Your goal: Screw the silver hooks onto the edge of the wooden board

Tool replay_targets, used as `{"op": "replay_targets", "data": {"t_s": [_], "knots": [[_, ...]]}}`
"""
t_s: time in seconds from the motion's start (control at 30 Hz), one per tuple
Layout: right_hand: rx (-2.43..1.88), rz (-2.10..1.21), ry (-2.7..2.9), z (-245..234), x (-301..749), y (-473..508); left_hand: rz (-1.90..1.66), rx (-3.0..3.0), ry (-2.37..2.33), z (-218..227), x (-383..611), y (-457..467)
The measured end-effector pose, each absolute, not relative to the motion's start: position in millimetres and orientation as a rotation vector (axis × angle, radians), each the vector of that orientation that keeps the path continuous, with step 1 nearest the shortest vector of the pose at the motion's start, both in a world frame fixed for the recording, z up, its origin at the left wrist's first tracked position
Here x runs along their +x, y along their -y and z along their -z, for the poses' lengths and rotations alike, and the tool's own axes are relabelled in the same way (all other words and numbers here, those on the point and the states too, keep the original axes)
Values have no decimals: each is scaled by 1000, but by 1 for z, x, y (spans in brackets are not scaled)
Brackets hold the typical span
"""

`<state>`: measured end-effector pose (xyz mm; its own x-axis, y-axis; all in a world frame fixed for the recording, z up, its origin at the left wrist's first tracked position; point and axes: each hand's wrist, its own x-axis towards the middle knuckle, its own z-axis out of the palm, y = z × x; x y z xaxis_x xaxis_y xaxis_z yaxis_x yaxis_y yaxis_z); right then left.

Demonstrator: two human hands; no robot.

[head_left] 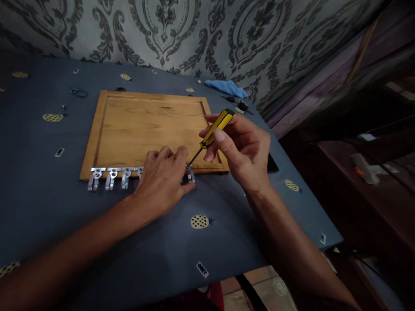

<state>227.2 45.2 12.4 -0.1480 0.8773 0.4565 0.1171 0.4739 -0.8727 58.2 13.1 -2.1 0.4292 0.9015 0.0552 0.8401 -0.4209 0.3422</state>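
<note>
A wooden board with a raised frame lies on the table. Along its near edge runs a metal hook rail with several silver hooks. My left hand presses over the right part of the rail, fingers on the board and thumb by the end hook, hiding some of the hooks. In my right hand is a screwdriver with a yellow and black handle, pinched between thumb and fingers. It slants down to the left, its tip at the rail's right end beside my left hand. Whether a screw sits under the tip cannot be made out.
The table has a blue-grey pineapple-print cover. A blue cloth and a dark tool lie at the back right. A small ring-like item lies at the back left. A dark flat object shows beyond my right wrist.
</note>
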Motion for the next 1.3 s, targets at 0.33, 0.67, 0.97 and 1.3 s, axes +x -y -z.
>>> {"op": "replay_targets", "data": {"t_s": [0.33, 0.67, 0.97, 1.3], "knots": [[-869, -834, 1552, -9, 226, -46, -353, 2423, -1501, 3, 58, -13], [-900, -853, 1623, -12, 230, -45, -377, 2452, -1500, 6, 57, -14], [-900, -670, 1518, 1, 220, -43, -341, 2446, -1507, 4, 57, -13], [-899, -572, 1456, 6, 212, -38, -297, 2431, -1494, 2, 58, -14]]}}
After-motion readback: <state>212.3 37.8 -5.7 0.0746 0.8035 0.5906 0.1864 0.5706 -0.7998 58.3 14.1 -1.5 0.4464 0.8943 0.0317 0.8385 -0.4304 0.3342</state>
